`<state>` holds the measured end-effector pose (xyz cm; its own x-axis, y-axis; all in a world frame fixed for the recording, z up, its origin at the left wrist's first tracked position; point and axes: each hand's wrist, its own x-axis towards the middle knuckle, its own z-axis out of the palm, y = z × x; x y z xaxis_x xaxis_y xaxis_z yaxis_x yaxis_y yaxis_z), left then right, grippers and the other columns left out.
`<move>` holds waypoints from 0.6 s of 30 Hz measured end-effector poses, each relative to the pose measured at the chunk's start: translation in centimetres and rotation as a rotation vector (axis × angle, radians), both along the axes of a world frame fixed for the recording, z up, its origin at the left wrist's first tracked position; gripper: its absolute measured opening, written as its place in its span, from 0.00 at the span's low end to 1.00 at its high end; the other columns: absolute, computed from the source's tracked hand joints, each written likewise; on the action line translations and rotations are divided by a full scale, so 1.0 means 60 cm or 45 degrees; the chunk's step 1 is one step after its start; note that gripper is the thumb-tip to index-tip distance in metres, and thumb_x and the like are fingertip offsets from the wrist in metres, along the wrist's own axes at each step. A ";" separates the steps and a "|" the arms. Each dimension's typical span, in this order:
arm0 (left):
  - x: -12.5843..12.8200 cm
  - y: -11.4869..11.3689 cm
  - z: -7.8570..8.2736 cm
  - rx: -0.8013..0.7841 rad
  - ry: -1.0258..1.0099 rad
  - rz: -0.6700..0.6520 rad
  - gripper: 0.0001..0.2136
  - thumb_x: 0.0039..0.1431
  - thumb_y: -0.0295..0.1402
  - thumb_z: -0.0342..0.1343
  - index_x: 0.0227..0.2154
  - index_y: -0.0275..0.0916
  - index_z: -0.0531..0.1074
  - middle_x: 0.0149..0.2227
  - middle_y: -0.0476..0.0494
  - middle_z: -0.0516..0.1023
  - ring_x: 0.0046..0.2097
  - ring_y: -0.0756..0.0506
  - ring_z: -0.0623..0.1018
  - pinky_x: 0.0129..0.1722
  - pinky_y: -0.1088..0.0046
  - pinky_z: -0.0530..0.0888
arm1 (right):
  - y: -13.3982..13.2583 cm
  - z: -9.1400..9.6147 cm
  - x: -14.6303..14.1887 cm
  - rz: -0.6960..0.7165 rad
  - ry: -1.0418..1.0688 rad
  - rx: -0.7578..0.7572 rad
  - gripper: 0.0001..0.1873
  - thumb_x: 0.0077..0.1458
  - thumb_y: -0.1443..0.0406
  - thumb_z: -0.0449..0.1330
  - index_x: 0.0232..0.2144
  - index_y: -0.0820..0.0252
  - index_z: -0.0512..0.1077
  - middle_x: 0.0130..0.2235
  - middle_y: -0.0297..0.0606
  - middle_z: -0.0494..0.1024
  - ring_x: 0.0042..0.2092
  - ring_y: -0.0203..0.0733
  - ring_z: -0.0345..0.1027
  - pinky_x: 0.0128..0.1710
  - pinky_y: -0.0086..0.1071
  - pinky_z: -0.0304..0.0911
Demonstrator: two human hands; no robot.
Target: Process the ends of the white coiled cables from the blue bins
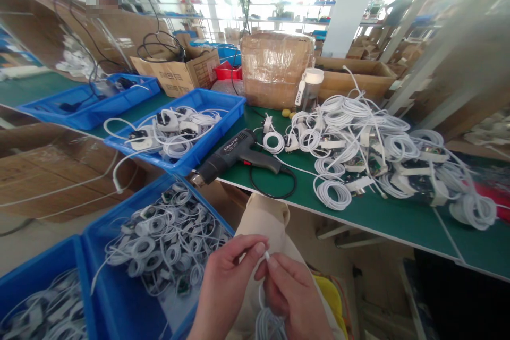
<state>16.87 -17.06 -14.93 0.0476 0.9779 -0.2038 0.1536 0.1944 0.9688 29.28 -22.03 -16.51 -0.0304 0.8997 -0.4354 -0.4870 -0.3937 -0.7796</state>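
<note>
The clothing [258, 218] on your legs is beige, and the cable [269, 325] you hold is white. Before you, the worktop [378, 213] is green and the cables [350, 111] on it are white. Your heat gun [261, 160] is dark grey to black, with pale lettering [231, 147] and a red trigger [247, 162]. The tray [211, 135] to its left is blue, as is the big bin [99, 279] below. The taped carton [274, 71] is brown; the jar [309, 102] has a white lid [314, 75].
</note>
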 end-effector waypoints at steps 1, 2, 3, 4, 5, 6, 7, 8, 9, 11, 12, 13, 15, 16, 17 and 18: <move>0.000 0.000 0.001 -0.023 -0.003 0.008 0.08 0.54 0.39 0.65 0.32 0.45 0.87 0.35 0.45 0.88 0.39 0.41 0.85 0.42 0.73 0.77 | 0.000 0.001 0.000 -0.003 -0.040 0.013 0.30 0.54 0.40 0.66 0.26 0.62 0.74 0.15 0.21 0.54 0.20 0.29 0.39 0.20 0.27 0.36; -0.001 -0.001 0.003 -0.052 -0.007 0.016 0.08 0.53 0.39 0.65 0.32 0.44 0.87 0.34 0.45 0.88 0.39 0.41 0.85 0.41 0.72 0.77 | -0.001 0.003 0.000 -0.012 -0.099 0.030 0.30 0.54 0.39 0.66 0.26 0.62 0.74 0.16 0.21 0.54 0.20 0.29 0.40 0.21 0.27 0.37; -0.001 -0.001 0.005 -0.081 -0.017 0.023 0.09 0.52 0.40 0.66 0.32 0.43 0.87 0.34 0.44 0.88 0.37 0.41 0.84 0.40 0.73 0.78 | -0.002 0.005 -0.001 -0.022 -0.166 0.048 0.31 0.53 0.38 0.66 0.26 0.62 0.74 0.16 0.21 0.54 0.21 0.29 0.41 0.21 0.27 0.38; -0.001 -0.002 0.006 -0.108 -0.033 0.026 0.09 0.52 0.40 0.66 0.32 0.42 0.87 0.33 0.44 0.88 0.36 0.41 0.84 0.39 0.73 0.77 | -0.003 0.007 -0.002 -0.031 -0.233 0.071 0.32 0.53 0.37 0.65 0.26 0.62 0.74 0.17 0.22 0.54 0.21 0.30 0.42 0.22 0.27 0.39; -0.002 -0.002 0.007 -0.131 -0.055 0.032 0.10 0.52 0.40 0.66 0.32 0.42 0.87 0.32 0.44 0.87 0.35 0.42 0.83 0.38 0.73 0.77 | -0.004 0.008 -0.002 -0.038 -0.296 0.098 0.33 0.54 0.37 0.64 0.26 0.63 0.74 0.17 0.22 0.54 0.22 0.30 0.43 0.22 0.27 0.40; -0.002 -0.003 0.008 -0.148 -0.079 0.035 0.10 0.51 0.40 0.67 0.32 0.41 0.87 0.31 0.44 0.87 0.33 0.43 0.82 0.37 0.74 0.77 | -0.005 0.009 -0.003 -0.044 -0.346 0.123 0.34 0.54 0.36 0.63 0.26 0.63 0.75 0.18 0.23 0.55 0.22 0.30 0.45 0.23 0.28 0.41; -0.002 -0.003 0.009 -0.161 -0.102 0.035 0.10 0.51 0.41 0.67 0.31 0.40 0.87 0.30 0.44 0.87 0.32 0.43 0.82 0.36 0.74 0.77 | -0.006 0.010 -0.003 -0.049 -0.373 0.135 0.34 0.54 0.36 0.63 0.26 0.63 0.75 0.18 0.23 0.55 0.22 0.30 0.46 0.23 0.28 0.41; -0.002 -0.004 0.010 -0.169 -0.126 0.038 0.10 0.51 0.40 0.67 0.31 0.40 0.87 0.29 0.44 0.87 0.32 0.44 0.81 0.35 0.75 0.77 | -0.007 0.010 -0.004 -0.053 -0.372 0.127 0.34 0.54 0.36 0.63 0.26 0.63 0.75 0.18 0.24 0.56 0.22 0.31 0.46 0.23 0.28 0.41; -0.002 -0.004 0.010 -0.172 -0.151 0.040 0.10 0.50 0.40 0.68 0.31 0.40 0.87 0.29 0.44 0.86 0.31 0.44 0.81 0.35 0.75 0.77 | -0.007 0.010 -0.004 -0.056 -0.345 0.106 0.34 0.54 0.36 0.63 0.26 0.62 0.74 0.18 0.24 0.56 0.21 0.30 0.46 0.22 0.28 0.41; -0.002 -0.004 0.009 -0.180 -0.198 0.046 0.10 0.49 0.40 0.69 0.30 0.40 0.87 0.29 0.44 0.87 0.31 0.45 0.81 0.35 0.76 0.77 | -0.007 0.010 -0.004 -0.051 -0.249 0.042 0.33 0.53 0.37 0.65 0.26 0.61 0.73 0.17 0.23 0.54 0.21 0.30 0.44 0.21 0.27 0.40; -0.002 -0.005 0.009 -0.185 -0.216 0.047 0.10 0.49 0.40 0.69 0.31 0.40 0.87 0.29 0.44 0.87 0.32 0.45 0.81 0.35 0.76 0.77 | -0.006 0.010 -0.004 -0.048 -0.201 0.014 0.32 0.52 0.37 0.65 0.25 0.61 0.73 0.16 0.22 0.54 0.20 0.30 0.43 0.21 0.27 0.40; -0.001 -0.006 0.008 -0.187 -0.226 0.055 0.10 0.49 0.40 0.69 0.31 0.40 0.87 0.29 0.44 0.87 0.32 0.45 0.81 0.35 0.76 0.77 | -0.006 0.010 -0.005 -0.048 -0.168 -0.004 0.32 0.51 0.37 0.66 0.25 0.61 0.73 0.16 0.21 0.53 0.20 0.29 0.42 0.21 0.27 0.39; 0.000 -0.008 0.008 -0.192 -0.208 0.058 0.10 0.50 0.40 0.68 0.31 0.40 0.87 0.29 0.43 0.87 0.33 0.44 0.82 0.37 0.75 0.77 | -0.005 0.012 -0.006 -0.061 -0.143 -0.012 0.33 0.50 0.36 0.66 0.25 0.61 0.72 0.16 0.21 0.53 0.20 0.29 0.41 0.20 0.26 0.39; 0.000 -0.009 0.008 -0.189 -0.186 0.056 0.10 0.50 0.40 0.68 0.32 0.40 0.87 0.30 0.43 0.87 0.34 0.43 0.83 0.38 0.75 0.77 | -0.005 0.012 -0.007 -0.069 -0.144 -0.012 0.33 0.50 0.36 0.66 0.24 0.61 0.72 0.16 0.21 0.53 0.20 0.28 0.41 0.20 0.26 0.39; 0.000 -0.009 0.008 -0.183 -0.160 0.052 0.10 0.50 0.41 0.68 0.32 0.40 0.87 0.31 0.43 0.87 0.35 0.42 0.83 0.38 0.74 0.78 | -0.005 0.013 -0.007 -0.075 -0.154 -0.010 0.33 0.49 0.36 0.66 0.24 0.61 0.72 0.15 0.21 0.53 0.20 0.28 0.41 0.20 0.26 0.39; 0.000 -0.010 0.008 -0.176 -0.134 0.047 0.10 0.51 0.41 0.67 0.32 0.41 0.87 0.32 0.42 0.88 0.37 0.42 0.84 0.40 0.73 0.78 | -0.005 0.014 -0.008 -0.078 -0.169 -0.008 0.34 0.50 0.36 0.66 0.24 0.61 0.72 0.15 0.21 0.54 0.20 0.28 0.41 0.20 0.26 0.39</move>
